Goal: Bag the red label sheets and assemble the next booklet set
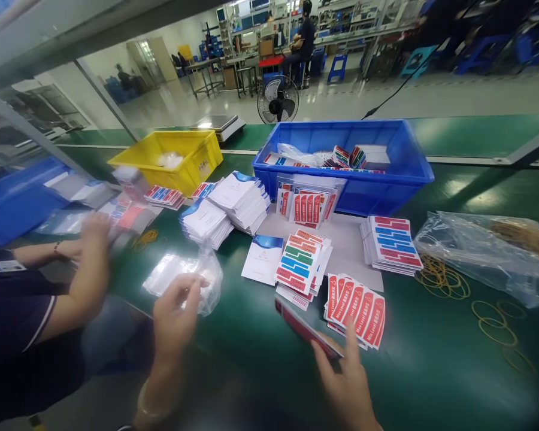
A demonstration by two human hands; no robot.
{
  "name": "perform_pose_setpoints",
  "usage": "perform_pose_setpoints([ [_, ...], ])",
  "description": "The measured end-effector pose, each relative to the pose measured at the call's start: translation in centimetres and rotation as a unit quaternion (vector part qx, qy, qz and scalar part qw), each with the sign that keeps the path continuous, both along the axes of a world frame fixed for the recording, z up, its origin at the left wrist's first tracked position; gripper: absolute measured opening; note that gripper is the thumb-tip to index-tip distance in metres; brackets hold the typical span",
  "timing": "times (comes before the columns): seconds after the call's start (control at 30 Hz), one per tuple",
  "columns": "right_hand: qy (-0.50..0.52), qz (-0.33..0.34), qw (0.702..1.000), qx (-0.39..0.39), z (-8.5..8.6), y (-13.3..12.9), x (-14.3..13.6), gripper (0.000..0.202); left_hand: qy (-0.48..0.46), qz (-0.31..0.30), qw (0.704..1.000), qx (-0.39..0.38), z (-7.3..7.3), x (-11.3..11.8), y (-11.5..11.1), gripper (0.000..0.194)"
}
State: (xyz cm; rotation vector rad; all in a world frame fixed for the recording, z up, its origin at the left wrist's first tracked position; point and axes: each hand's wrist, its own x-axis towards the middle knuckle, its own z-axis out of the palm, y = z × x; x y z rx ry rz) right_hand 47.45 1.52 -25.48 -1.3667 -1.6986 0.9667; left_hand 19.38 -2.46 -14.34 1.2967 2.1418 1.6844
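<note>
— What are the hands doing, from where you stand?

— The left hand point(176, 317) pinches a clear plastic bag point(186, 274), fingers closed on its near edge. The right hand point(348, 383) is mostly spread, fingers reaching up to a thin red-edged card point(306, 328) it props at a slant. Its fingertips sit just below a fanned stack of red labels point(357, 310).

— And beyond the fingers?

— Just past the right hand, a pile of striped label sheets point(302, 263) and a white booklet point(263, 258). To its right lie loose rubber bands point(444, 280) and a crinkled plastic sack point(480, 246). Left of the left hand, a co-worker's hands point(90, 236) are blurred over more sheets.

— The surface?

— A glossy dark green bench point(431, 365). Farther off stand stacks of white booklets point(233, 206), a blue bin point(345, 164) and a yellow bin point(173, 157). Past those are a scale point(218, 124), a floor fan point(277, 100), pale floor, and someone seated at distant workbenches point(303, 42).
</note>
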Motion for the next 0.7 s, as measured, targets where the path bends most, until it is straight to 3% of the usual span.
perform_pose_setpoints([
  [0.1, 0.019, 0.099, 0.99, -0.095, -0.6, 0.2, 0.1, 0.036, -0.137, -0.05, 0.989, -0.023, -1.0, 0.5, 0.3, 0.018],
  [0.2, 0.13, 0.049, 0.965, -0.224, 0.2, 0.4, 0.4, 0.032, -0.262, -0.101, 0.959, -0.04, -2.0, 0.9, 0.5, 0.025],
  [0.27, 0.283, -0.022, 0.908, -0.307, 1.2, 0.7, 0.6, 0.037, -0.316, -0.141, 0.937, -0.056, -2.4, 1.3, 0.6, 0.026],
  [0.33, 0.427, -0.072, 0.828, -0.356, 2.3, 1.3, 0.6, 0.042, -0.352, -0.192, 0.913, -0.071, -2.8, 2.0, 0.8, 0.026],
  [0.37, 0.475, -0.081, 0.795, -0.37, 2.7, 1.7, 0.5, 0.044, -0.368, -0.223, 0.899, -0.076, -3.0, 2.4, 0.9, 0.026],
  [0.43, 0.511, -0.061, 0.759, -0.399, 3.5, 2.3, 0.0, 0.045, -0.4, -0.297, 0.863, -0.087, -3.3, 3.3, 1.0, 0.026],
  [0.5, 0.504, -0.029, 0.752, -0.423, 4.0, 2.7, -0.7, 0.043, -0.419, -0.364, 0.825, -0.107, -3.6, 4.1, 0.9, 0.028],
  [0.57, 0.49, -0.012, 0.752, -0.441, 4.3, 2.9, -1.4, 0.042, -0.417, -0.397, 0.806, -0.136, -3.7, 4.6, 0.8, 0.029],
  [0.63, 0.487, -0.016, 0.756, -0.437, 4.5, 2.9, -1.9, 0.043, -0.415, -0.391, 0.809, -0.144, -3.6, 4.7, 0.8, 0.029],
  [0.7, 0.494, -0.038, 0.772, -0.398, 4.5, 2.9, -2.1, 0.047, -0.407, -0.36, 0.829, -0.127, -3.3, 4.5, 1.0, 0.027],
])
